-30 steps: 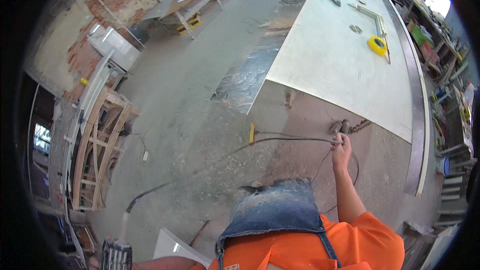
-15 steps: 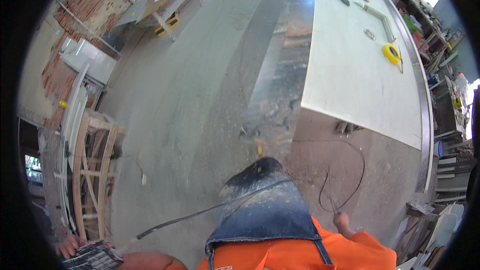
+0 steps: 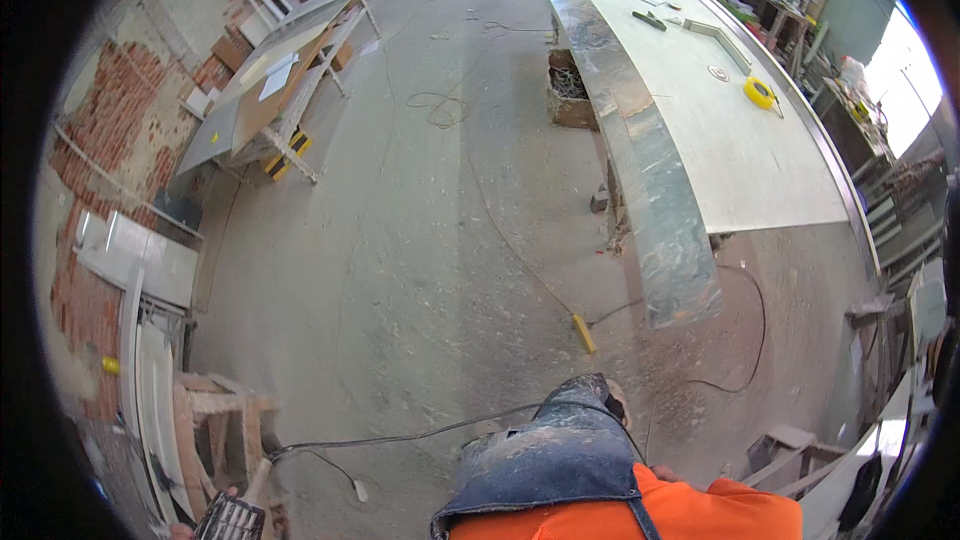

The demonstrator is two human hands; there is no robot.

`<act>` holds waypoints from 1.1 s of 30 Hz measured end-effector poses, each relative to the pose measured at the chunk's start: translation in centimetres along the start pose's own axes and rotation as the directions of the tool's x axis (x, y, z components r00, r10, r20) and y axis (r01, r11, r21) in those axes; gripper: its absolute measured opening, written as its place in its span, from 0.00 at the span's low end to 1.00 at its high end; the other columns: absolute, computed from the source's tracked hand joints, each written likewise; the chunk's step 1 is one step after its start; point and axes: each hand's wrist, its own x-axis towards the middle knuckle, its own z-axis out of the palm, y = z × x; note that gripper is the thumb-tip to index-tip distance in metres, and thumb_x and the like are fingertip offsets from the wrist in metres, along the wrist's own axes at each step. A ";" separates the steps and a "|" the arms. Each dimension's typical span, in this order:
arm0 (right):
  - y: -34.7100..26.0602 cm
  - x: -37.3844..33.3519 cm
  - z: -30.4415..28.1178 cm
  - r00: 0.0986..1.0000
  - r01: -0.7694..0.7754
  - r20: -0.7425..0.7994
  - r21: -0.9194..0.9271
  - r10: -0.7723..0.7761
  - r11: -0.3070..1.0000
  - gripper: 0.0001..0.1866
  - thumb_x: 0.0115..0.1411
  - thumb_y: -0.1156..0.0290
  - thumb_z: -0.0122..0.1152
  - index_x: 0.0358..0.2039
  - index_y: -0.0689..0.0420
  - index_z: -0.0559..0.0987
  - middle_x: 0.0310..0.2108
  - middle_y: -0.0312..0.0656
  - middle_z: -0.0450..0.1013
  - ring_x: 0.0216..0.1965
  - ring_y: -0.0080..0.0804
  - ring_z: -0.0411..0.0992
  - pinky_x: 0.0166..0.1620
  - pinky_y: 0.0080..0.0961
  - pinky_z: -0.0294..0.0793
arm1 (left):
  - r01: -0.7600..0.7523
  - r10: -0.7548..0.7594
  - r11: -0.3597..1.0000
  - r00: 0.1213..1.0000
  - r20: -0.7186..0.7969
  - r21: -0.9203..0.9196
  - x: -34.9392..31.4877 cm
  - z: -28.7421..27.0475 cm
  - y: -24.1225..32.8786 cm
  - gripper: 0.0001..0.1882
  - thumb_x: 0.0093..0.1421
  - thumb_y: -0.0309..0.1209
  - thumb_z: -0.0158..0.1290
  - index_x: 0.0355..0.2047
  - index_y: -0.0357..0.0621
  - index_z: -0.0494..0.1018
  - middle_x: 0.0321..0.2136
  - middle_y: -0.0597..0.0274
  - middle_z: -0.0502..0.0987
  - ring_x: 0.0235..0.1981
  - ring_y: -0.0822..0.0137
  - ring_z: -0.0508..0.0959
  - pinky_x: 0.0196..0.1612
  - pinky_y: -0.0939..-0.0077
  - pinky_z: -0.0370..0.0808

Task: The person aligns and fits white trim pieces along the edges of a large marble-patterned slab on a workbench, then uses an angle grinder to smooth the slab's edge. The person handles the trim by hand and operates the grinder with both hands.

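Observation:
At the lower left my left hand (image 3: 182, 531) is closed round a corded power tool (image 3: 232, 517) with a dark, pale-streaked body. Only part of that hand shows, and the tool's working end is out of view. A black cord (image 3: 400, 438) leaves the tool, crosses the front of my dusty dark apron (image 3: 550, 475) and runs down toward my right hand (image 3: 661, 473). This hand, close beside my orange clothing, is mostly hidden; the cord reaches it. More black cord (image 3: 760, 340) loops on the floor at the right.
A yellow block (image 3: 584, 334) on a cord lies on the floor ahead. The long worktable (image 3: 780, 180) at the right carries a yellow tape roll (image 3: 760, 93) and metal frame pieces; a grey stone-like strip (image 3: 665, 230) edges it. A wooden frame (image 3: 215, 405) stands at the left.
The view has tilted up and shifted, showing more of the room. My right hand has come in closer to my body with the cord. The tool remains in my left hand.

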 end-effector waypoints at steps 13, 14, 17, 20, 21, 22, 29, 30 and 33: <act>-37.8 -0.5 -5.5 0.875 0.453 0.338 -0.323 -0.346 0.831 0.17 0.53 0.61 0.66 0.37 0.60 0.86 0.36 0.48 0.83 0.37 0.49 0.80 0.43 0.42 0.79 | 0.353 -0.320 0.912 0.931 0.176 -0.211 -2.1 11.1 -24.5 0.36 0.62 0.59 0.48 0.54 0.37 0.72 0.39 0.44 0.78 0.32 0.51 0.80 0.29 0.53 0.80; -38.6 4.1 -4.5 0.967 0.255 0.005 -0.052 -0.255 0.966 0.18 0.54 0.62 0.62 0.40 0.61 0.86 0.40 0.52 0.82 0.39 0.54 0.79 0.45 0.44 0.77 | 0.393 -0.368 0.901 0.917 0.153 -0.185 -1.9 11.9 -26.9 0.36 0.62 0.59 0.49 0.54 0.37 0.72 0.40 0.43 0.78 0.33 0.51 0.81 0.30 0.52 0.80; -51.6 7.5 -13.7 0.940 0.330 -0.115 0.058 -0.322 0.942 0.22 0.61 0.57 0.53 0.43 0.62 0.84 0.43 0.59 0.80 0.46 0.57 0.79 0.49 0.48 0.77 | 0.399 -0.389 0.909 0.916 0.097 -0.123 -1.0 15.4 -31.6 0.37 0.61 0.60 0.49 0.55 0.38 0.71 0.40 0.44 0.79 0.32 0.52 0.81 0.30 0.52 0.80; -67.4 5.4 -26.3 0.788 0.507 -0.388 -0.036 -0.479 0.861 0.21 0.63 0.57 0.54 0.41 0.62 0.85 0.42 0.58 0.80 0.44 0.57 0.80 0.49 0.49 0.78 | 0.368 -0.357 0.920 0.929 0.096 -0.132 -0.6 20.2 -35.1 0.37 0.62 0.60 0.49 0.55 0.39 0.71 0.39 0.47 0.79 0.32 0.53 0.80 0.30 0.54 0.79; -72.9 3.9 -30.4 0.743 0.561 -0.431 -0.016 -0.512 0.827 0.17 0.61 0.61 0.56 0.38 0.61 0.85 0.42 0.58 0.80 0.44 0.58 0.79 0.47 0.50 0.79 | 0.366 -0.354 0.922 0.929 0.105 -0.126 -0.5 21.7 -36.3 0.37 0.62 0.60 0.49 0.55 0.39 0.71 0.39 0.48 0.79 0.32 0.54 0.80 0.30 0.55 0.79; -77.5 4.8 -33.7 0.656 0.615 -0.563 0.013 -0.503 0.788 0.14 0.59 0.64 0.57 0.36 0.61 0.84 0.40 0.59 0.80 0.43 0.60 0.79 0.46 0.51 0.79 | 0.373 -0.359 0.916 0.926 0.117 -0.148 -1.1 24.1 -38.0 0.37 0.62 0.61 0.49 0.56 0.40 0.71 0.39 0.48 0.79 0.32 0.54 0.80 0.29 0.56 0.79; -105.4 -13.8 -50.9 -0.194 0.972 -0.714 -0.235 -0.673 -0.031 0.12 0.55 0.77 0.56 0.40 0.54 0.79 0.45 0.52 0.75 0.49 0.53 0.73 0.50 0.47 0.75 | 0.299 -0.268 0.929 0.950 0.161 -0.218 -1.4 34.0 -50.3 0.36 0.63 0.61 0.48 0.56 0.42 0.70 0.37 0.54 0.79 0.31 0.58 0.79 0.28 0.61 0.77; -107.1 -15.1 -52.5 -0.237 0.961 -0.700 -0.271 -0.674 -0.056 0.13 0.54 0.78 0.55 0.41 0.54 0.79 0.46 0.51 0.75 0.50 0.54 0.73 0.50 0.47 0.75 | 0.266 -0.226 0.937 0.956 0.184 -0.228 -1.6 35.2 -52.5 0.36 0.63 0.61 0.48 0.56 0.42 0.70 0.37 0.55 0.79 0.31 0.59 0.79 0.28 0.62 0.77; -111.6 -13.1 -57.7 -0.352 0.923 -0.717 -0.371 -0.602 -0.098 0.15 0.53 0.80 0.54 0.42 0.55 0.78 0.46 0.51 0.75 0.51 0.56 0.73 0.51 0.47 0.75 | 0.343 -0.301 0.894 0.937 0.179 -0.290 -4.8 39.8 -60.6 0.35 0.64 0.60 0.47 0.60 0.48 0.68 0.43 0.54 0.79 0.35 0.60 0.80 0.29 0.62 0.79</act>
